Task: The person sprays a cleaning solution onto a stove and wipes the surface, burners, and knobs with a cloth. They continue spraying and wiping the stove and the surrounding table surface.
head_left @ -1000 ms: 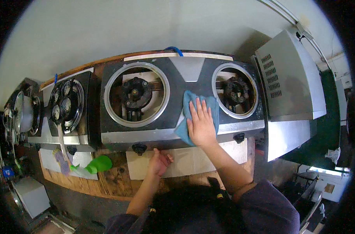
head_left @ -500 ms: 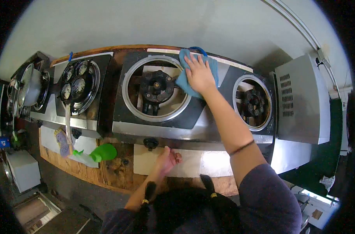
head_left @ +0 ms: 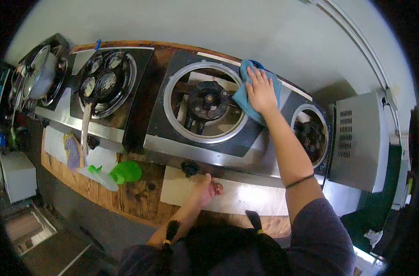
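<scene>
A blue cloth [head_left: 274, 87] lies on the back of the two-burner gas stove [head_left: 218, 156], between the burners, overlapping the edge of the left metal ring [head_left: 172, 120]. My right hand [head_left: 261, 92] rests on the cloth with the fingers laid over it, pressing it down. The larger burner [head_left: 208, 103] is to the left of that hand, the smaller burner [head_left: 309, 137] to the right under my forearm. My left hand [head_left: 206, 189] is by the stove's front edge, just right of the black knob [head_left: 189, 168]. Its fingers are curled with nothing visible in them.
Left, a pan with round hollows [head_left: 107, 82] stands on another stove, its handle jutting forward. In front lie a green spray bottle [head_left: 126, 172] and a purple scrubbing cloth [head_left: 72, 154]. A pot [head_left: 40, 76] stands farther left. A grey metal box [head_left: 359, 142] borders the right side.
My head view has turned and tilted, so the stoves appear shifted. My right hand and the blue cloth stay near the same spot between the burners. My left hand remains by the front edge.
</scene>
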`<state>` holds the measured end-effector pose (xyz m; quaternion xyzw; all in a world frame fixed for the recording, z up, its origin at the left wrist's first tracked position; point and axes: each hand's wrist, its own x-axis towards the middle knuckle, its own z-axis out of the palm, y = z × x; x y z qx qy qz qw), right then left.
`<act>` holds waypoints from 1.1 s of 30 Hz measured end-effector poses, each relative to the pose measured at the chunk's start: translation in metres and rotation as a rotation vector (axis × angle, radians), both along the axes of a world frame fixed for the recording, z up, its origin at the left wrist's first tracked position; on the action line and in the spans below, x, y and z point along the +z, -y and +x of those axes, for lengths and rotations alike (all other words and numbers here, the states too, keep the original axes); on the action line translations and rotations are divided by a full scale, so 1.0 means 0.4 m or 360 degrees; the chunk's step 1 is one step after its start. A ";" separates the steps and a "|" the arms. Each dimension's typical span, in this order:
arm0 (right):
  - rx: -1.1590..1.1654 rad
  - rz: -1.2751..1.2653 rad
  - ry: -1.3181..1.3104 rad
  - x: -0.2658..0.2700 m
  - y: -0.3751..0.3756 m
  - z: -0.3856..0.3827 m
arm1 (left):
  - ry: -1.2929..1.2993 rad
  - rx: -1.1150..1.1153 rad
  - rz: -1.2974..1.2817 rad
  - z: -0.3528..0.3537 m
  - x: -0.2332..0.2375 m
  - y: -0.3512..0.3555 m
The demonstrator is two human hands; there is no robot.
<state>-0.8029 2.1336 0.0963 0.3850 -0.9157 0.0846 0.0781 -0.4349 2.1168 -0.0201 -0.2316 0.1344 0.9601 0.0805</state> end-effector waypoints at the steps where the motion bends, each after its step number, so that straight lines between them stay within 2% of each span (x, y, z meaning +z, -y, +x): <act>1: 0.0023 0.0008 0.0050 -0.003 0.043 -0.043 | 0.0064 0.0007 0.0020 -0.001 0.001 -0.003; 5: -0.0089 0.0186 0.0379 0.045 0.236 -0.068 | -0.0026 0.0108 0.0042 0.001 -0.009 -0.015; 7: -0.0011 0.0183 0.0387 0.027 0.341 -0.073 | -0.0100 0.0199 0.0103 -0.002 0.007 -0.016; 11: 0.0128 0.0024 0.0435 0.025 0.527 -0.007 | 0.0124 0.0045 -0.0108 0.001 -0.040 -0.043; 13: 0.0135 -0.0024 0.0410 0.030 0.583 0.034 | 0.0093 0.0048 -0.0075 0.020 -0.098 -0.062; 14: 0.0137 -0.0051 0.0389 0.030 0.607 0.056 | 0.0091 0.0015 -0.0149 0.023 -0.088 -0.059; 17: 0.0238 -0.0178 -0.0055 -0.021 0.648 0.145 | 0.0075 -0.0024 -0.0260 -0.003 -0.014 -0.028; 20: 0.0323 -0.0278 0.0008 -0.028 0.645 0.282 | 0.0115 0.0053 -0.0187 -0.012 0.006 -0.037; 22: 0.0427 -0.0295 0.0088 -0.013 0.615 0.377 | 0.0190 0.0108 -0.0199 -0.018 -0.013 -0.051; 25: 0.0687 -0.0274 0.0218 0.020 0.516 0.503 | 0.0079 -0.0006 -0.0221 -0.016 -0.075 -0.059; 27: 0.0915 -0.0193 0.0293 0.030 0.431 0.562 | 0.0260 0.0120 -0.0426 -0.035 0.058 -0.041; 29: 0.1095 -0.0138 0.0359 0.040 0.351 0.590 | 0.0160 0.0144 -0.0468 -0.033 0.071 -0.031; 31: 0.1228 -0.0108 0.0416 0.056 0.253 0.581 | -0.0220 0.0065 -0.0338 -0.012 -0.079 -0.036; 33: 0.1228 0.0008 0.0466 0.087 0.145 0.554 | -0.0102 -0.0007 -0.0073 -0.015 -0.157 -0.035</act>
